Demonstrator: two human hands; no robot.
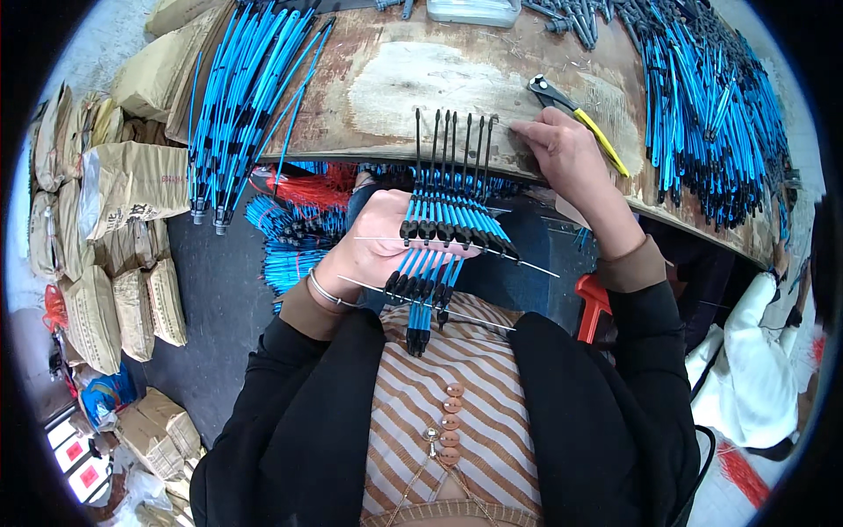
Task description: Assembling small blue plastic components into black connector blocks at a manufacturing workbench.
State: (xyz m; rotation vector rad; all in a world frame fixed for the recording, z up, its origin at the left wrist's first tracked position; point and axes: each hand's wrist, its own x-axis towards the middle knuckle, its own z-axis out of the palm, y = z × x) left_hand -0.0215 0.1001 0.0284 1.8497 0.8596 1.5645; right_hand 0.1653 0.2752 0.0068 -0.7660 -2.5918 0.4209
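Note:
My left hand (373, 237) is wrapped round a fan of slim blue rods (448, 211) with black fittings and black upper ends. Two thin metal wires (534, 266) run crosswise through the row, roughly parallel. The rods stand in front of my body at the near edge of the wooden table (421, 75), their black tips reaching over it. My right hand (569, 149) is over that edge, thumb and forefinger pinched close to the rightmost black tip; whatever lies between them is too small to tell. Beside its knuckles rest yellow-handled pliers (600, 140) with a dark head.
Blue rods (246, 105) are heaped at the table's left, with another large pile (707, 123) at the right. A clear plastic box (474, 10) and grey parts (580, 22) lie at the back. Bundled rods (290, 263) sit below the table. Brown sacks (136, 189) line the left.

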